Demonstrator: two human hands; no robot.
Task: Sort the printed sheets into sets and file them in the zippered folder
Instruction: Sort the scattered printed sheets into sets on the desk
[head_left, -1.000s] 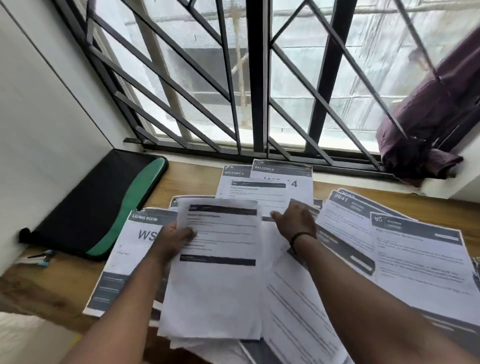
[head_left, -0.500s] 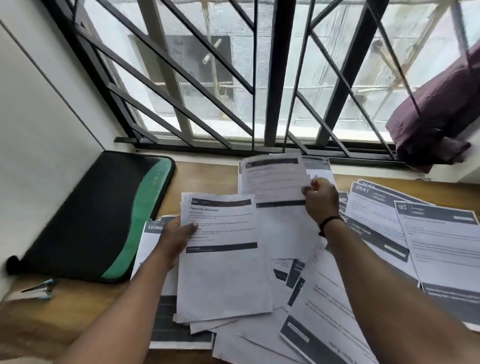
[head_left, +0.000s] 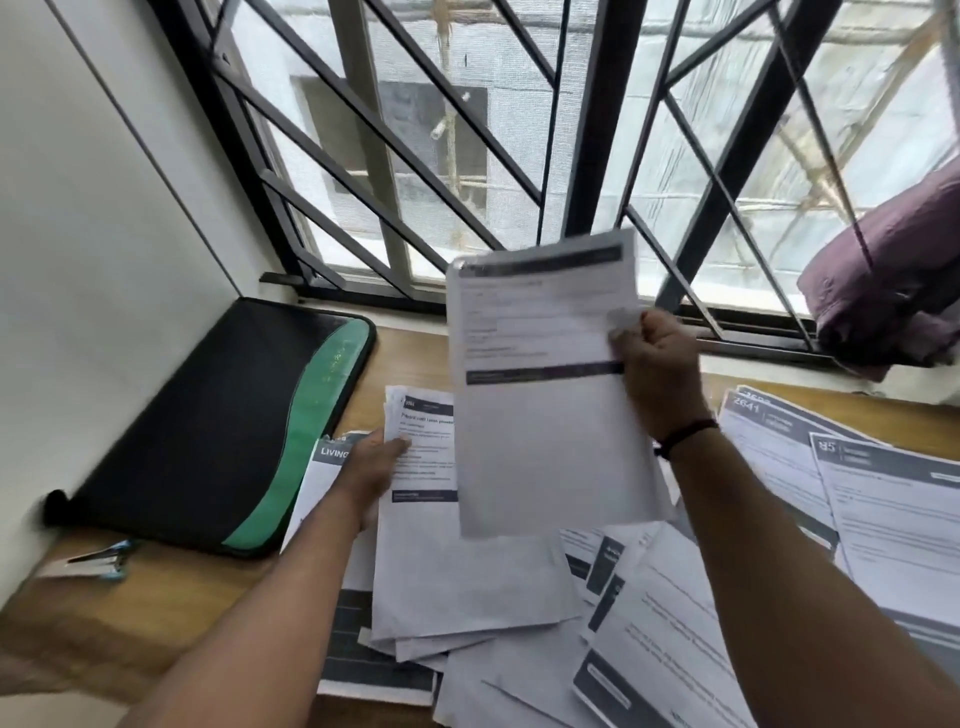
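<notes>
My right hand (head_left: 657, 371) grips a printed sheet (head_left: 545, 395) by its right edge and holds it upright in the air above the desk. My left hand (head_left: 371, 467) holds the left edge of a small stack of sheets (head_left: 457, 566), thumb on top. More printed sheets lie fanned over the wooden desk (head_left: 171, 597), among them a "LIVING" page (head_left: 324, 467) under my left hand and a "2641" page (head_left: 763, 431) at the right. The black and green zippered folder (head_left: 223, 426) lies closed at the left against the wall.
A small blue stapler (head_left: 101, 564) sits near the desk's left front corner. A barred window (head_left: 597, 156) runs along the back of the desk. A purple cloth (head_left: 893, 280) hangs on the bars at the right. A white wall (head_left: 93, 208) borders the left side.
My right hand has picked a sheet from the back pile and lifted it up and toward me. My left hand kept its hold on the stack. The view tilted upward.
</notes>
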